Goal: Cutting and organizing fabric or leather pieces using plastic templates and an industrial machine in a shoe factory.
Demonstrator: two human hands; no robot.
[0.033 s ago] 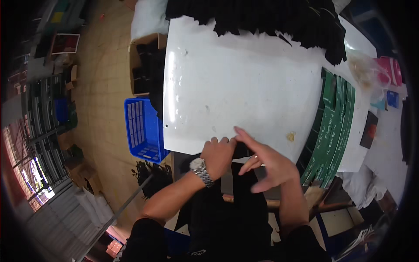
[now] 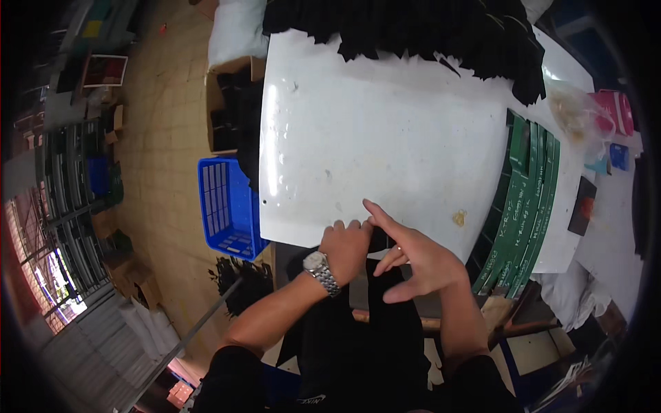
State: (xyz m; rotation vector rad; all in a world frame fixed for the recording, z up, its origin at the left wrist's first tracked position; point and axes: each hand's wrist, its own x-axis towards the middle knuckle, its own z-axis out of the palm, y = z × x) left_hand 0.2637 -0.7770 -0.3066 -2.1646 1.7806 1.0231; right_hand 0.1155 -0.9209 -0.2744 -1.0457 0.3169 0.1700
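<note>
At the near edge of the white table [image 2: 385, 138], my left hand [image 2: 346, 249] is closed, with a metal watch on its wrist. A piece of black cloth [image 2: 379, 241] shows beside its fingers and seems gripped in them; its lower part merges with my black clothing. My right hand [image 2: 423, 260] is open just to the right, thumb apart and forefinger stretched out toward the left hand's knuckles. A ring sits on one of its fingers. Whether the two hands touch is hard to make out.
A pile of black cloth pieces [image 2: 413, 27] covers the table's far end. Green marked strips [image 2: 527, 206] lie along its right side. A blue plastic basket [image 2: 227, 237] and a cardboard box [image 2: 215, 103] with black cloth stand at the left. A yellowish scrap [image 2: 459, 218] lies on the tabletop.
My right hand has shifted very slightly left, its thumb lower and closer in. The left hand keeps its grip, and the whole view has tipped a little.
</note>
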